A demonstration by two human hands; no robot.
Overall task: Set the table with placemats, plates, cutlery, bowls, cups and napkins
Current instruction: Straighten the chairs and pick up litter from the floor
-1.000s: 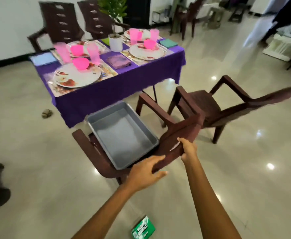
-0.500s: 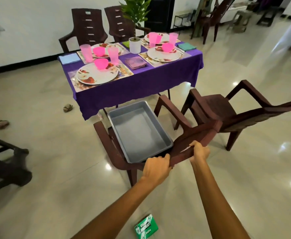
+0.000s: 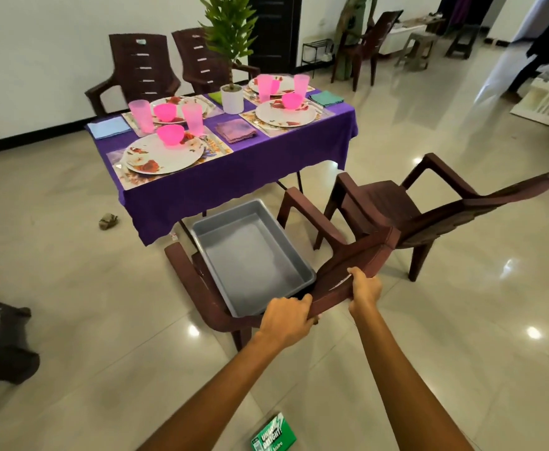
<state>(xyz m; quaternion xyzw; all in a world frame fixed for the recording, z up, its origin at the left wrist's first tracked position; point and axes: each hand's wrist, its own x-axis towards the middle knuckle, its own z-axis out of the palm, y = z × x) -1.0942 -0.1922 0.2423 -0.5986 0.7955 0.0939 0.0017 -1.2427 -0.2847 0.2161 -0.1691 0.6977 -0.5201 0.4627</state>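
On the chair's backrest [image 3: 354, 275], both hands, left [image 3: 286, 322] and right [image 3: 365, 288], fingers curled over its top edge.

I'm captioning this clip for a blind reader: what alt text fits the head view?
Both hands, left and right, grip the backrest of a brown chair with an empty grey tray on its seat. Beyond stands a purple-clothed table set with plates, pink cups and bowls.

Left hand [image 3: 285, 317] and right hand [image 3: 365, 287], arms extended forward, fingers curled (both gripping the chair back [image 3: 357, 265]).
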